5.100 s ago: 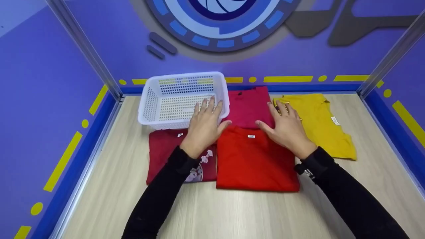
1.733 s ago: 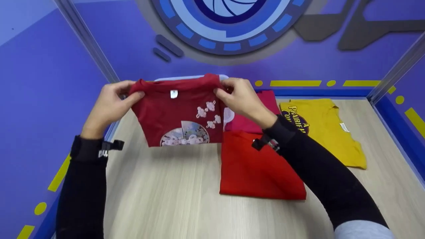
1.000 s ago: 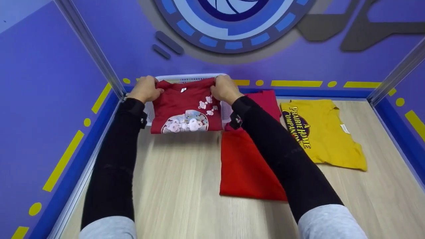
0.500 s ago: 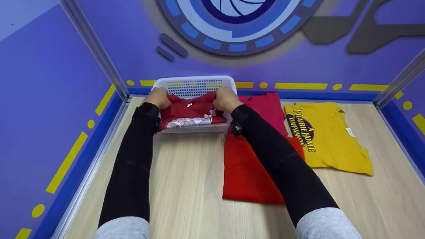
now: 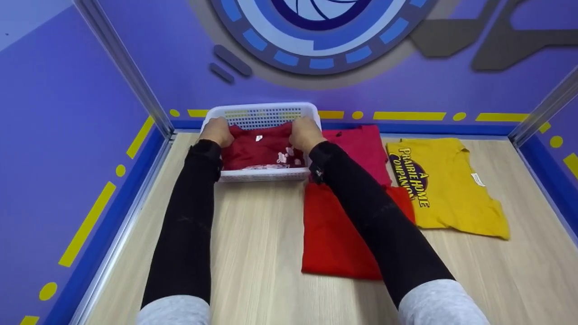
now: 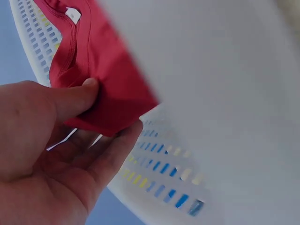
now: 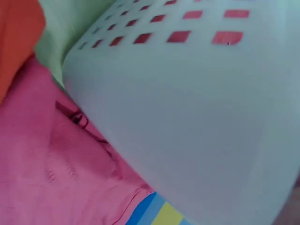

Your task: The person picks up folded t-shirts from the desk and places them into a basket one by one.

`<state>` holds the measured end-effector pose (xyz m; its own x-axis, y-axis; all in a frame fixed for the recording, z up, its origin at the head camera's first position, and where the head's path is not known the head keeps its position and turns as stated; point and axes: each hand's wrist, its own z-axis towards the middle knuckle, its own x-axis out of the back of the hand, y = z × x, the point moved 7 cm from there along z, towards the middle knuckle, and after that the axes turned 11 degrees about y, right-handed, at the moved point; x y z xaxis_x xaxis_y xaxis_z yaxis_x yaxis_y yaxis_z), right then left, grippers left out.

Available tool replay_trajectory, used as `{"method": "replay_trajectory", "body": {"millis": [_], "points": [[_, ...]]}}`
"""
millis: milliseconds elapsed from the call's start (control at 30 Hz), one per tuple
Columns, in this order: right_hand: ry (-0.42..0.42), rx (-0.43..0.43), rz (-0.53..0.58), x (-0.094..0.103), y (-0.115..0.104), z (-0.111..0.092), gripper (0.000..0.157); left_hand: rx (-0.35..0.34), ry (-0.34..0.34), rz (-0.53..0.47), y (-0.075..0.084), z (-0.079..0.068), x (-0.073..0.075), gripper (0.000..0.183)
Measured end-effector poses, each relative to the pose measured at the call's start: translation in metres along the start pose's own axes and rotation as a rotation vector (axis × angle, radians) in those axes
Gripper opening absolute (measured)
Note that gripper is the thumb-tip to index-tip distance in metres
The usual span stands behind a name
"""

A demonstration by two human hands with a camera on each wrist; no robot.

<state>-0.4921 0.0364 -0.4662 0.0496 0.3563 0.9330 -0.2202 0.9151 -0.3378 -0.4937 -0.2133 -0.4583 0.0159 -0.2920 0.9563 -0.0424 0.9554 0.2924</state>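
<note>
In the head view, a dark red T-shirt with a white neck label and a pale flower print sits inside the white plastic basket. My left hand pinches its left corner, and my right hand holds the right corner. Up close in the left wrist view, the thumb of the left hand presses the red cloth against the fingers beneath. The basket wall fills most of the right wrist view and hides the right hand's grip.
A pink T-shirt lies folded right of the basket, partly under my right arm's line. In front of it is a folded bright red T-shirt, and a yellow T-shirt with lettering lies farther right. Purple panels enclose the table.
Both hands, earlier open over the table, have lifted the dark red T-shirt from in front of the basket and lowered it inside. Its front edge has dropped behind the near rim.
</note>
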Motion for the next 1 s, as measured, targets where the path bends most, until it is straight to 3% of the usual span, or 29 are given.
{"method": "replay_trajectory", "body": {"millis": [233, 400, 500, 633, 733, 800, 833, 900, 1000], "points": [[0.048, -0.017, -0.050, 0.005, 0.000, 0.012, 0.021, 0.014, 0.028, 0.002, 0.009, 0.010, 0.006, 0.038], [0.038, -0.035, -0.070, 0.001, 0.001, 0.014, 0.022, 0.031, 0.042, -0.012, 0.016, 0.018, 0.004, 0.040], [0.026, -0.021, -0.108, -0.002, -0.001, 0.016, 0.021, 0.042, 0.049, -0.020, 0.009, 0.037, -0.010, 0.037], [0.011, 0.008, -0.160, -0.001, -0.006, 0.013, 0.021, 0.018, 0.043, -0.019, -0.011, 0.075, -0.040, 0.036], [0.013, 0.012, -0.153, 0.005, -0.008, 0.009, 0.022, -0.011, 0.023, -0.012, -0.016, 0.089, -0.053, 0.035], [0.000, 0.025, -0.136, 0.007, -0.010, 0.005, 0.020, -0.047, -0.012, -0.010, -0.014, 0.089, -0.056, 0.030], [-0.021, 0.039, -0.131, 0.007, -0.011, 0.003, 0.016, -0.065, -0.042, -0.005, -0.008, 0.080, -0.052, 0.027], [-0.091, 0.100, -0.139, 0.006, -0.015, -0.003, 0.014, -0.110, -0.125, -0.006, 0.008, 0.054, -0.042, 0.023], [-0.272, 0.191, -0.132, -0.002, -0.022, -0.015, 0.029, -0.163, -0.298, -0.028, 0.032, 0.005, -0.026, 0.022]]}}
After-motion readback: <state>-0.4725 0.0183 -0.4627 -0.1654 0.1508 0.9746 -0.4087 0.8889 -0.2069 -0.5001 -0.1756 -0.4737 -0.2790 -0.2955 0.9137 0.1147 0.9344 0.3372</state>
